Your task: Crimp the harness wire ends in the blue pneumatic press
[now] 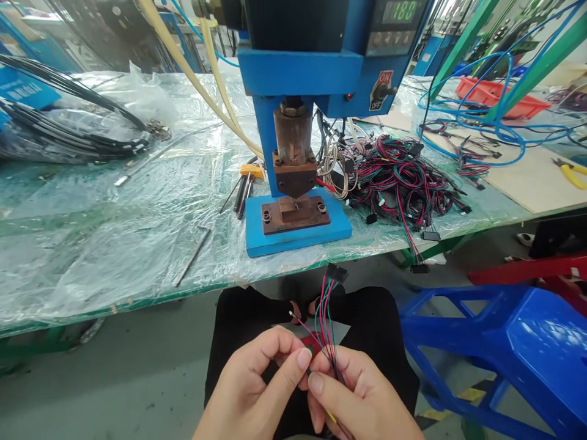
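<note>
Over my lap, my right hand (351, 385) is closed around a wire harness (326, 311) of red, green and black wires. A black connector housing (336, 273) tops the bundle, just in front of the table edge. Fingertips of my left hand (275, 370) pinch close beside the right fingers, at a wire of the same harness; the exact spot is hidden. One loose wire with a small light tip (291, 313) sticks out to the upper left. Ahead stands a blue heat press (300, 73) with a brown metal head above a small die block (296, 211).
A tangled pile of wire harnesses (403, 177) lies right of the press. A hex key (192, 255) rests on the film-covered table (114, 244). Black cables (77, 128) lie at left, yellow-handled pliers (571, 174) at far right. A blue plastic stool (541, 342) stands beside me.
</note>
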`<state>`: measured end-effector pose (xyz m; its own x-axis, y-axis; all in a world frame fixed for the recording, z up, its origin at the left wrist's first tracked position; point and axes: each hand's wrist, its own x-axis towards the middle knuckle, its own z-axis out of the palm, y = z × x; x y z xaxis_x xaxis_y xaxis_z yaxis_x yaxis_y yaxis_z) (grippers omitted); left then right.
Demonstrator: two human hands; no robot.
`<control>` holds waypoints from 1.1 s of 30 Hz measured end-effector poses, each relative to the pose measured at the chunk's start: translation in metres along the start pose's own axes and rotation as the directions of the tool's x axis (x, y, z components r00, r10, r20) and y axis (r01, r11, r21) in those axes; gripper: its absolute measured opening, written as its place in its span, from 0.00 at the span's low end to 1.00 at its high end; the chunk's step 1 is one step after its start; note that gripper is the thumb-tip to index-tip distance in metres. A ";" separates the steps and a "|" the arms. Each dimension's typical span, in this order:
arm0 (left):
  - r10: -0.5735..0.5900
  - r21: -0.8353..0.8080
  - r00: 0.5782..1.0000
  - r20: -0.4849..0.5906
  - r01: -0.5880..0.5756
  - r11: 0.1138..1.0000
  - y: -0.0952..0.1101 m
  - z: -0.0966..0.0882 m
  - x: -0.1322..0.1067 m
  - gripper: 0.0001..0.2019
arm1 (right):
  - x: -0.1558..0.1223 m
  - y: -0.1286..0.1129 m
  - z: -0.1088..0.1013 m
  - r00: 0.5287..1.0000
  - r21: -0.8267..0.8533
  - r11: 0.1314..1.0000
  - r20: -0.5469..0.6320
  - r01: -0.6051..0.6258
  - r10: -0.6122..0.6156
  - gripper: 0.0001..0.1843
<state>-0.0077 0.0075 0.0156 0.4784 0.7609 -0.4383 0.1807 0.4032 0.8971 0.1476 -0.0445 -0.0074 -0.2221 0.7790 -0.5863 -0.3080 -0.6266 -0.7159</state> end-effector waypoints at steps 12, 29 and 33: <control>-0.009 0.082 0.998 -0.056 0.014 0.997 -0.002 0.001 0.006 0.20 | 0.003 0.008 -0.004 0.988 -0.024 0.993 -0.103 0.116 -0.118 0.24; 0.047 -0.011 0.997 -0.054 -0.047 0.999 -0.002 0.002 0.003 0.13 | 0.006 0.013 -0.010 0.974 0.079 0.984 -0.174 0.159 -0.144 0.26; 0.131 0.144 0.987 -0.089 -0.117 0.983 -0.007 0.000 -0.002 0.10 | 0.007 0.015 -0.011 0.975 0.120 0.977 -0.161 0.175 -0.155 0.28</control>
<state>-0.0099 0.0029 0.0101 0.4192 0.8495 -0.3204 0.2453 0.2338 0.9408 0.1515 -0.0492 -0.0263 -0.0197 0.8529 -0.5217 -0.4505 -0.4734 -0.7570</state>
